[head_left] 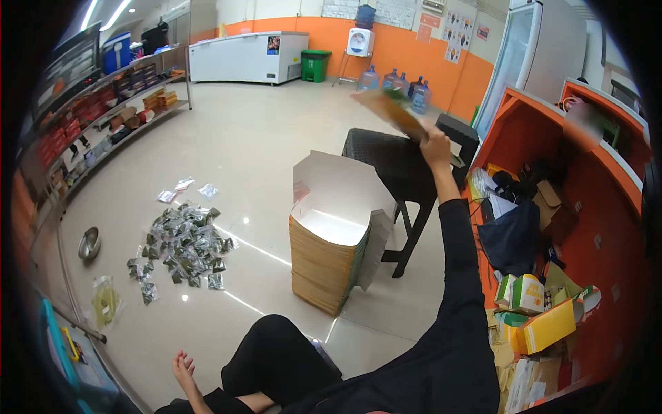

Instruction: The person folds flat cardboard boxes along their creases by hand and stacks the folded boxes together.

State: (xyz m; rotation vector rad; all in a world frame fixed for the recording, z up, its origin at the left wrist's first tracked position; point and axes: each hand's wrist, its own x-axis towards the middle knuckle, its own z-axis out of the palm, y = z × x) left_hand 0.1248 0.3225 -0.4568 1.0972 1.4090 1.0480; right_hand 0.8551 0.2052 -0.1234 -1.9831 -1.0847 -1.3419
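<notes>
The right hand (436, 146) holds a cardboard piece (392, 114) near the black stool (372, 148), the left hand (183, 372) is near the knee (272, 341), and on the floor (234, 131) are a cardboard stack (321, 269) and small packets (183, 245).

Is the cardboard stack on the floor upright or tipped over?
Upright: the cardboard stack stands on the floor, its layered edges piled one above another. The right hand is away from it.

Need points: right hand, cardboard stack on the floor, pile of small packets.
Right hand (436, 146): head view, middle of the hand.
Cardboard stack (321, 268): head view, its layered side.
Pile of small packets (185, 243): head view, its middle.
</notes>
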